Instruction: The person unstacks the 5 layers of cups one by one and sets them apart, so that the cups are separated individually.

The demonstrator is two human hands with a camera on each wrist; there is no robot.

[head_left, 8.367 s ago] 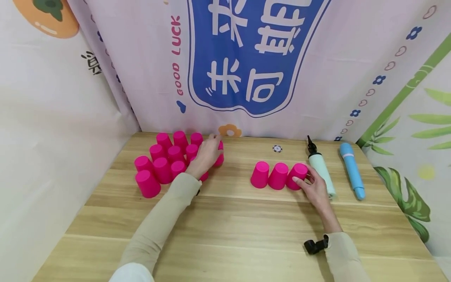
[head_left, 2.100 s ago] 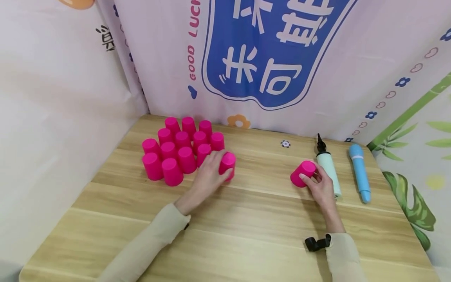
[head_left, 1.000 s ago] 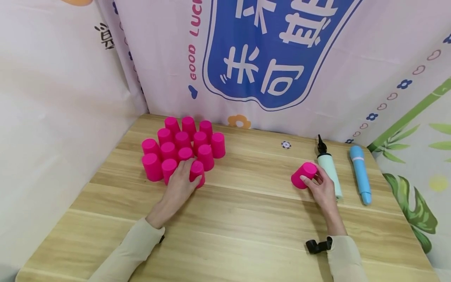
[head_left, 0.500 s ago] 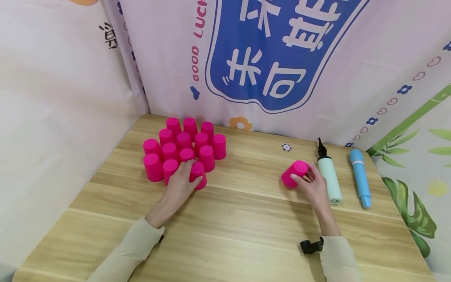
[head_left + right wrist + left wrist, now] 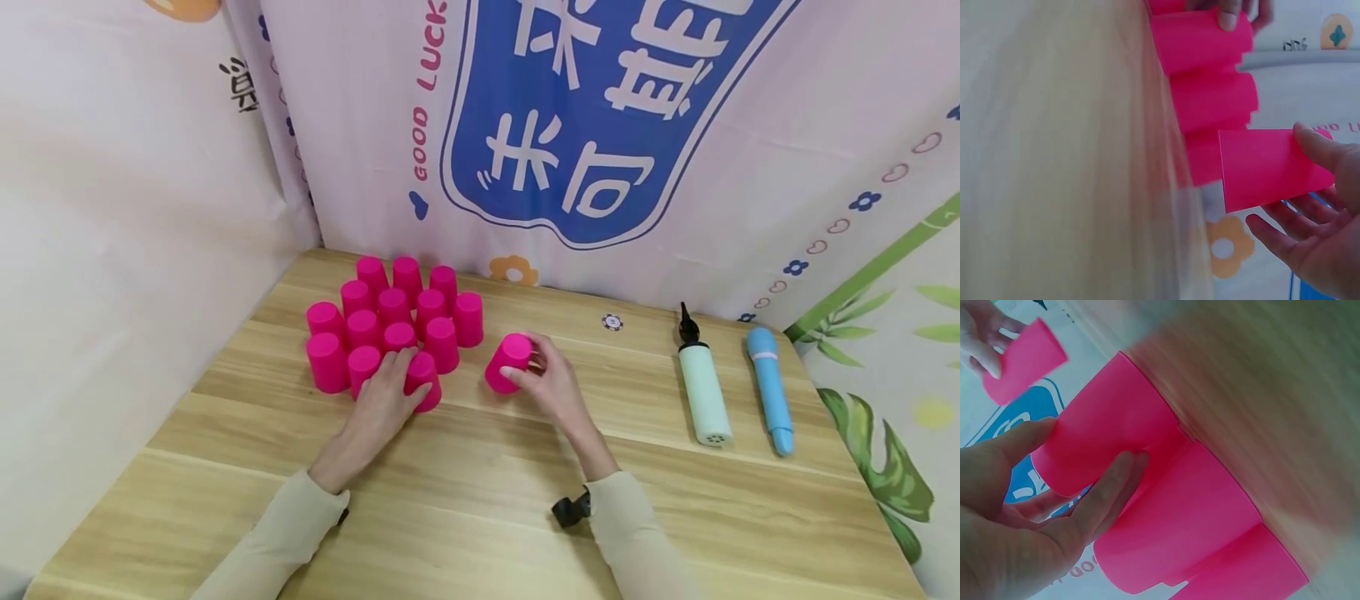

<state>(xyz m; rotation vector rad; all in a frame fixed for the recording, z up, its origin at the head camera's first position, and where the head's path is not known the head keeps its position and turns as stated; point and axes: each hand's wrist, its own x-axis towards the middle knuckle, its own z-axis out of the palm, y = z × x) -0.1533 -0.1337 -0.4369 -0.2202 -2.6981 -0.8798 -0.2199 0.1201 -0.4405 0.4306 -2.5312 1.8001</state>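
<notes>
Upside-down pink plastic cups (image 5: 364,328) stand in a tight cluster at the left of the table. My left hand (image 5: 381,404) grips the cup at the front right corner (image 5: 424,385), thumb on one side and fingers on the other. In the left wrist view that cup (image 5: 1107,419) sits against its neighbour (image 5: 1179,515). To the right of the cluster, my right hand (image 5: 558,387) holds another pink cup (image 5: 506,367), tilted, between thumb and fingers. The right wrist view shows this cup (image 5: 1266,169) off the tabletop, mouth down.
A pale green hand pump (image 5: 703,392) with a black nozzle lies at the right, beside a blue tube-shaped object (image 5: 770,387). Close to the back edge is a small poker chip (image 5: 612,322). A printed cloth (image 5: 750,192) hangs behind the wooden table (image 5: 480,517).
Three cups stood on the right at first; two now belong to the cluster. My right hand has carried the last one leftward from beside the pump. My left hand has stayed at the front corner lately.
</notes>
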